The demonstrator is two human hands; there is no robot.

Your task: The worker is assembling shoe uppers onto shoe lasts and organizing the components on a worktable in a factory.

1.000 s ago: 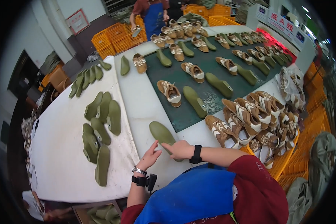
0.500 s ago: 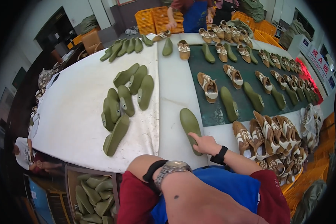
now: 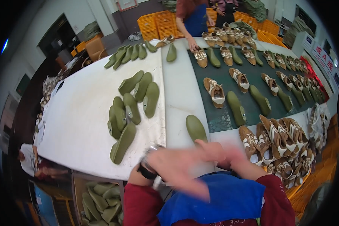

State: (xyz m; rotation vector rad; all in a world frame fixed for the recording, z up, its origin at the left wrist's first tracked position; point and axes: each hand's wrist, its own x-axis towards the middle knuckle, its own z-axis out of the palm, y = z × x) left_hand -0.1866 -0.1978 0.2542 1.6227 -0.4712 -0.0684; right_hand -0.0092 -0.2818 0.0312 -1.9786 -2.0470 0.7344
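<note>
A green shoe last [image 3: 196, 127] lies along the white strip of table in front of me, sole side up. My right hand [image 3: 214, 150] grips its near end, the thumb on top; the other fingers are hidden. Across my body sweeps my left hand [image 3: 177, 165], smeared by motion and partly in front of the right hand, so its fingers cannot be made out. Left of the last, several green lasts [image 3: 123, 143] lie on the white cloth [image 3: 83, 124]. To the right, brown and white shoes [image 3: 214, 92] alternate with green lasts [image 3: 236, 108] on a dark green mat [image 3: 220, 122].
A crate [image 3: 77, 192] of green lasts stands at lower left. Piled shoes [image 3: 267, 139] crowd the near right edge, above an orange crate. Across the table, a co-worker's hand [image 3: 192, 44] touches a shoe [image 3: 200, 57]. Another person [image 3: 28, 162] sits at far left.
My left hand has swung up from low in front of my body toward the right hand. My right hand stays at the last. The co-worker's hand has moved to a shoe at the mat's corner.
</note>
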